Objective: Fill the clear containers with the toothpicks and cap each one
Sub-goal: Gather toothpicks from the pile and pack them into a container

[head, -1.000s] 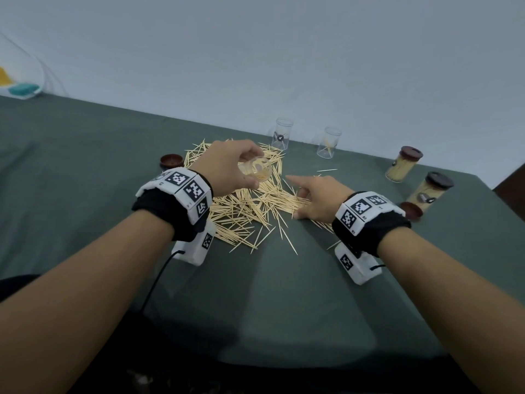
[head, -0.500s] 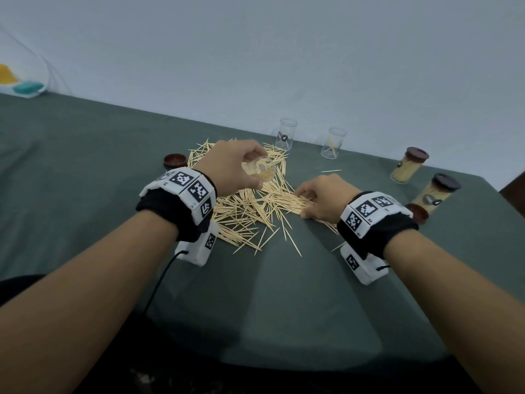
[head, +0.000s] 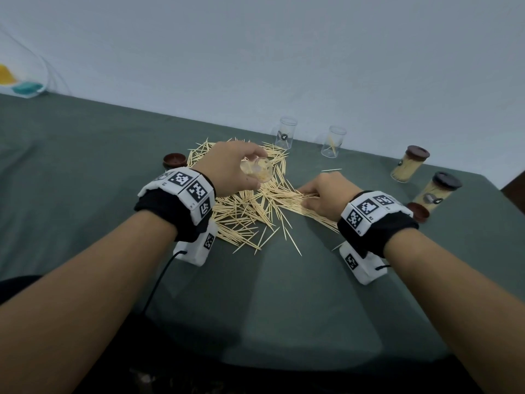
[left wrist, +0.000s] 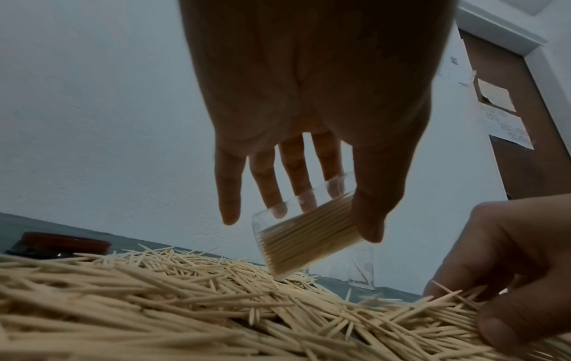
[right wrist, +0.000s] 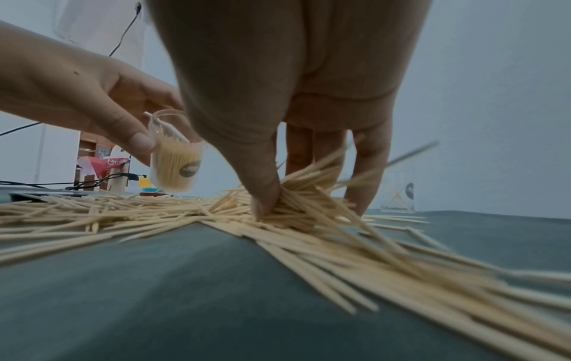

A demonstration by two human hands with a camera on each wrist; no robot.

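Note:
A heap of loose toothpicks [head: 250,211] lies on the green cloth [head: 85,172]. Above its far side my left hand [head: 235,169] holds a clear container [head: 257,172] partly filled with toothpicks, tilted; in the left wrist view thumb and fingers grip the container [left wrist: 309,229]. My right hand [head: 321,191] is down on the heap's right side, thumb and fingers pinching a bunch of toothpicks [right wrist: 296,202]. Two near-empty clear containers [head: 286,133] [head: 333,141] stand at the back. Two filled, capped containers [head: 409,163] [head: 436,191] stand at the right.
A brown cap [head: 174,160] lies left of the heap, another brown cap [head: 417,212] by the capped containers. The table's far edge meets a pale wall. A stray toothpick [head: 331,170] lies behind my right hand.
My right hand's fingers have curled from flat on the heap into a pinch on a bunch of toothpicks. The left hand keeps the container in about the same place.

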